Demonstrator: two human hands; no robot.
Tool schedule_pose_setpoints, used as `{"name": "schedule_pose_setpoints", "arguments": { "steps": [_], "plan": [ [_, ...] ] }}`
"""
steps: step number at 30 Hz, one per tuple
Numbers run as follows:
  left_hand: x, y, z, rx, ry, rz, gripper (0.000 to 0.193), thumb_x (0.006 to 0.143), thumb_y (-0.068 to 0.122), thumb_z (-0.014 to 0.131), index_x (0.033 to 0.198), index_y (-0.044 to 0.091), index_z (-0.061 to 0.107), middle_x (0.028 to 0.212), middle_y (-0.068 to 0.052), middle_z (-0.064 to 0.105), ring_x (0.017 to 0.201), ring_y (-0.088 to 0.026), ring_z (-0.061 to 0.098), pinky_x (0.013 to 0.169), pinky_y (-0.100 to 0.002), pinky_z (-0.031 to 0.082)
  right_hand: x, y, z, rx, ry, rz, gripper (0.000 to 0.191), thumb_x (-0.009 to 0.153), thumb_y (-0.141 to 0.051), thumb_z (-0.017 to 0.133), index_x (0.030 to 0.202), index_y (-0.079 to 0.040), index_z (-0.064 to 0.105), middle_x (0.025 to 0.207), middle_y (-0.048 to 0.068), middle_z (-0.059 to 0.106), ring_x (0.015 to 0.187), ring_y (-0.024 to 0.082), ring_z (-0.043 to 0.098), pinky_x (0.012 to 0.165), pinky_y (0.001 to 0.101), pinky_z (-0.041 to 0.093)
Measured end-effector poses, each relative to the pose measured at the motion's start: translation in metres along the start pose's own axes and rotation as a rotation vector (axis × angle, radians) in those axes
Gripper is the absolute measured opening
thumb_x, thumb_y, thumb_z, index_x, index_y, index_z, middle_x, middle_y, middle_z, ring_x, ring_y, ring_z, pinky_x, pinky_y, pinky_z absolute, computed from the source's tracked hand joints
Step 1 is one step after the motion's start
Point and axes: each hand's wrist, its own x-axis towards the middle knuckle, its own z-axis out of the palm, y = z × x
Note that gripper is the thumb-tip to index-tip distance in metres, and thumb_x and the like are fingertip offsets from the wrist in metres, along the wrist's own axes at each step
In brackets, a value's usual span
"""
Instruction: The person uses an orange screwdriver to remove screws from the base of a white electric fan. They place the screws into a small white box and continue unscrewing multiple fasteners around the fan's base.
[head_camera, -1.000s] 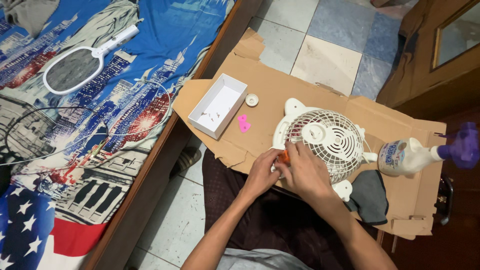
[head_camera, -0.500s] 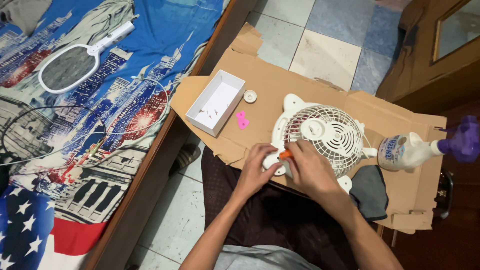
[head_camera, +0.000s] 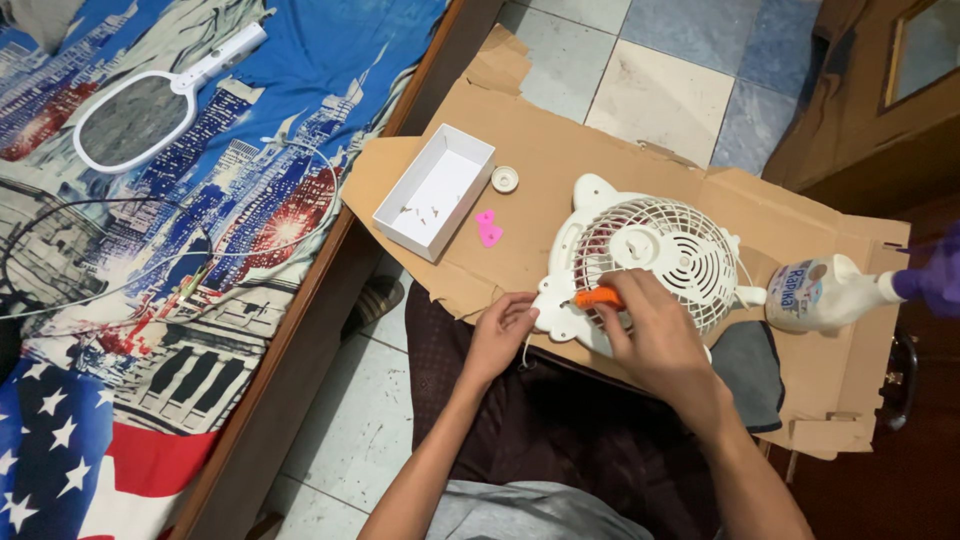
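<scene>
Since half a second ago the left hand (head_camera: 503, 333) has slid a little outward along the near edge of the white fan (head_camera: 645, 262), while the right hand (head_camera: 655, 335) has stayed put on the grille.

That fan lies face up on a flattened sheet of cardboard (head_camera: 560, 160), and everything else is placed from it. Its left hand rests at the fan's near-left corner, fingers curled together against the white frame; whether they pinch anything small cannot be told. The right hand lies over the fan's near side, fingers closed around an orange tool (head_camera: 598, 297) whose end sits on the grille at the fan's left edge.

Left of the fan, on the same cardboard, lies a small pink piece (head_camera: 488, 229). Beyond that, farther left, stands an open white box (head_camera: 436, 190) with a few tiny bits inside, and a small white cap (head_camera: 505, 179) sits just beside the box on the fan's side.

Right of the fan lies a white bottle (head_camera: 825, 293) on its side, close to the fan's rim. A dark grey cloth (head_camera: 750, 370) lies at the fan's near-right corner, partly under the right wrist.

Far to the left of the fan, on a patterned bedsheet (head_camera: 250, 150), lies a white racket-shaped swatter (head_camera: 150, 105) with a thin cable (head_camera: 120, 290) looping near it.
</scene>
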Motion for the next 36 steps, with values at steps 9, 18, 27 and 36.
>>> {"name": "schedule_pose_setpoints", "arguments": {
  "steps": [9,18,27,36],
  "plan": [
    [0.007,-0.004,0.003,-0.204,-0.077,-0.251,0.043,0.101,0.013,0.064,0.137,-0.009,0.059,0.115,-0.014,0.074,0.099,-0.017,0.072,0.089,-0.03,0.059,-0.02,0.02,-0.002,0.112,0.197,0.076,0.027,0.091,-0.01,0.075,0.114,0.001,0.065,0.101,0.017,0.073,0.09,0.03,0.073,0.08,0.0362,0.057],
    [-0.004,-0.006,0.01,-0.195,-0.029,-0.272,0.049,0.097,0.011,0.068,0.142,-0.007,0.057,0.115,-0.011,0.075,0.098,-0.013,0.071,0.086,-0.027,0.057,-0.06,0.06,0.008,0.431,0.355,0.427,0.025,0.097,-0.003,0.07,0.121,0.003,0.064,0.105,0.009,0.072,0.091,0.011,0.067,0.078,0.0244,0.054],
    [-0.015,-0.004,0.009,-0.244,-0.084,-0.22,0.051,0.098,0.008,0.066,0.145,-0.008,0.053,0.12,-0.013,0.073,0.102,-0.013,0.071,0.094,-0.029,0.058,-0.095,0.085,0.013,0.607,0.406,0.416,0.029,0.105,-0.006,0.066,0.131,0.003,0.06,0.11,0.006,0.065,0.091,0.007,0.058,0.079,0.0218,0.048],
    [-0.018,-0.014,-0.013,-0.2,-0.096,-0.256,0.053,0.099,0.008,0.065,0.148,-0.007,0.051,0.124,-0.014,0.072,0.107,-0.016,0.07,0.097,-0.03,0.057,-0.104,0.086,0.027,0.681,0.371,0.324,0.029,0.103,-0.007,0.065,0.129,0.003,0.058,0.114,0.007,0.065,0.103,0.012,0.067,0.091,0.0242,0.054]
  ]
}}
